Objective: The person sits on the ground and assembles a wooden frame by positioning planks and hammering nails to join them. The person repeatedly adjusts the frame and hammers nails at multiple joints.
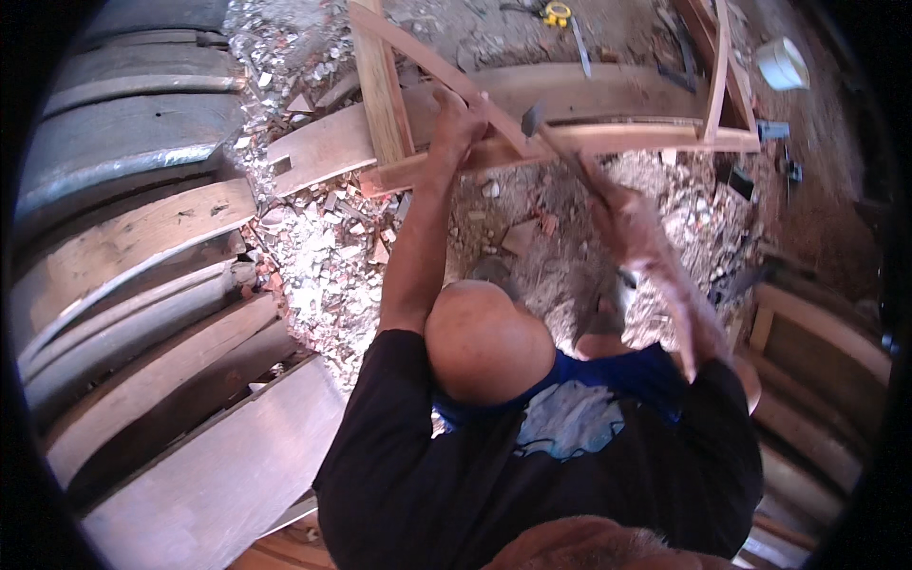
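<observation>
My left hand (461,123) is closed around a narrow wooden strip (418,49) that runs diagonally across a wooden frame. The lower end of this strip meets the frame's near bar (655,139), a long reddish-brown piece. In my right hand (622,223), slightly smeared, is a hammer (570,163); its dark head (530,122) hangs just above that joint. A paler wooden post (380,100) stands left of my left hand and joins the near bar. Whether a nail is at the joint cannot be made out.
Stacked planks (142,223) fill the left side, above a broad pale board (228,465). Rubble (328,256) covers the ground. A white bucket (783,65) stands far right. Behind the frame lie a wide plank (608,87) and a small yellow object (557,14). More timber (817,332) lies right.
</observation>
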A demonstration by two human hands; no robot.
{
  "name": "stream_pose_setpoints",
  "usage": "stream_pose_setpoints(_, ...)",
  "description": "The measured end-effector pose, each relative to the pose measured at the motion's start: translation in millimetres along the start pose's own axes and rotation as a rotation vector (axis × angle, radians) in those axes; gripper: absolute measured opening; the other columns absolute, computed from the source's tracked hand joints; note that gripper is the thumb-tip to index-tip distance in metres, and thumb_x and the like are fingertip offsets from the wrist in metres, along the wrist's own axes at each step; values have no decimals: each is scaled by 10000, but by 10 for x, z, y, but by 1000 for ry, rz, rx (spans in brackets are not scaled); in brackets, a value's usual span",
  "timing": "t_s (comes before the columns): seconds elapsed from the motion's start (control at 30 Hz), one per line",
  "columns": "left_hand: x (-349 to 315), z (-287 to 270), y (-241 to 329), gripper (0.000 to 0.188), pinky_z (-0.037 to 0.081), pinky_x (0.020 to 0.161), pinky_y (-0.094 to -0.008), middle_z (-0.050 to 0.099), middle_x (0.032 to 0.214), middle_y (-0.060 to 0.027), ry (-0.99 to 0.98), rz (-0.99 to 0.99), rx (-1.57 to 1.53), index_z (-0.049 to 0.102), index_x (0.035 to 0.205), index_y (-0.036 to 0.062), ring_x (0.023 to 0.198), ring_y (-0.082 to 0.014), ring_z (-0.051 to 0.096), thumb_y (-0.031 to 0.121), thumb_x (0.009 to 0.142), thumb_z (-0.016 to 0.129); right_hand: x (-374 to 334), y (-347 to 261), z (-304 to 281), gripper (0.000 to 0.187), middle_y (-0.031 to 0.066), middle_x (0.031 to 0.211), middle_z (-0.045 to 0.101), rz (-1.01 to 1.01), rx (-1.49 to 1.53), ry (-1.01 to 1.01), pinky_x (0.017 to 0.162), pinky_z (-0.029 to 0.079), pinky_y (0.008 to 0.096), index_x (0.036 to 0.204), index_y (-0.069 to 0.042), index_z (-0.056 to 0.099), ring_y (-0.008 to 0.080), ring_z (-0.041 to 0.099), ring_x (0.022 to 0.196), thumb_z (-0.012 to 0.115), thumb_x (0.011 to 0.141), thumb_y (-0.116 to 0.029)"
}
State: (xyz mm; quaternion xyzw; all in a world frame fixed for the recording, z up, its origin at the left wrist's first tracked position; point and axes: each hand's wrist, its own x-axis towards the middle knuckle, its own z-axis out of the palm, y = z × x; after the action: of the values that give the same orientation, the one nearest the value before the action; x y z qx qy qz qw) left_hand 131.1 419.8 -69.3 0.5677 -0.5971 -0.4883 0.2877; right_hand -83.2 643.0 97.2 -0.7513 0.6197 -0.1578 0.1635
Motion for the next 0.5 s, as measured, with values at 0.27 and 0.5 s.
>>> stream_pose_setpoints(0.27,-142,-8,260,721,565,979,-514,639,1229,-438,51,-11,130,297,1294,-187,1133,-554,678,347,1001,683,94,-241,-139,495,102,805,653,-100,422,564,639,520,292,1515,38,502,167,650,704,590,1073,-169)
stream_pose_setpoints(0.5,-184,-1,47,716,552,997,-516,650,1206,-420,68,-41,93,281,1313,-181,1149,-536,683,334,1010,677,154,-430,-233,438,37,746,593,145,288,283,499,392,254,1516,-2,492,88,515,563,527,1111,-163)
